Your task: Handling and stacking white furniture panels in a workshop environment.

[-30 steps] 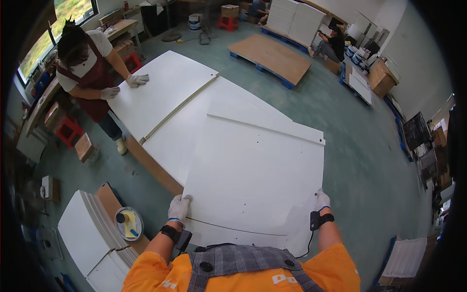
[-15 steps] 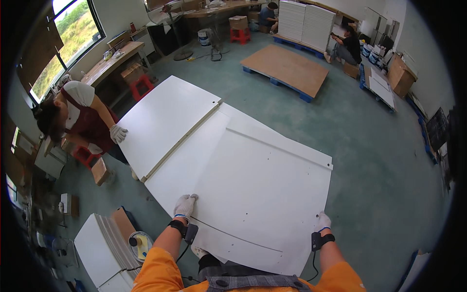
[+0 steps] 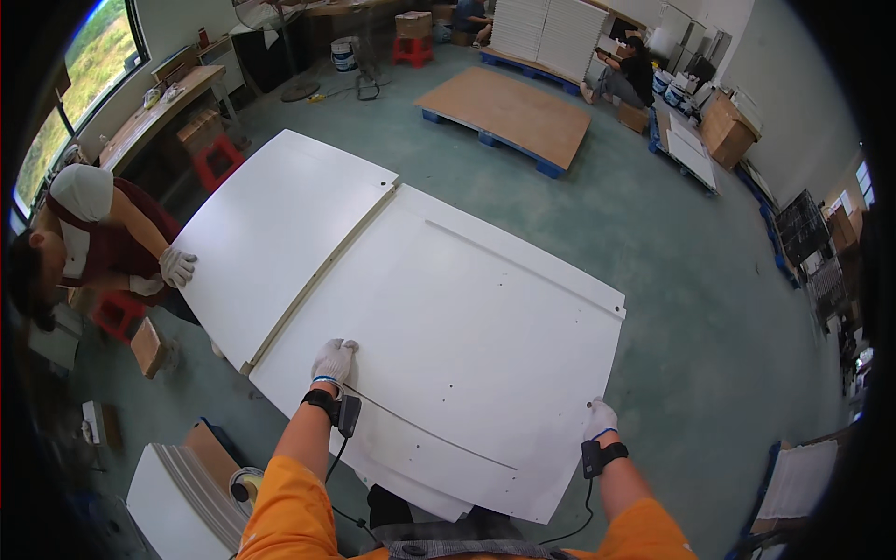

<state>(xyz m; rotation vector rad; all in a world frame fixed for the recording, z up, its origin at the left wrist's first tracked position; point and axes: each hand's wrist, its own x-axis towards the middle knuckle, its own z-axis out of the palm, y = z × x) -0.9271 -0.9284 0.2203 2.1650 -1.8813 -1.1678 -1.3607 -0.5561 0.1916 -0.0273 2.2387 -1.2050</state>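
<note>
A large white panel (image 3: 523, 373) with small holes, a dark groove and a raised strip along its far side lies in front of me over another white sheet. My left hand (image 3: 333, 361), in a pale knitted glove, is closed at the panel's left side by the groove's end; the fingertips are partly hidden. At the right edge my right hand (image 3: 601, 418), also gloved, grips the panel with its fingers curled. Beyond a narrow ridge (image 3: 317, 275) to the left lies a smooth white panel (image 3: 280, 215). A co-worker's gloved hand (image 3: 176, 267) rests on its left edge.
A brown board on a blue pallet (image 3: 504, 112) lies on the green floor ahead. Stacked white panels (image 3: 182, 499) stand at lower left, beside a tape roll (image 3: 246, 485). Red stools (image 3: 217, 161) and a workbench (image 3: 163, 112) line the left. Two people crouch near a tall panel stack (image 3: 546, 37).
The grooved panel now lies flatter over the sheet beneath, its left edge harder to see. Both my hands keep their places on it. The whole view has swung to the right.
</note>
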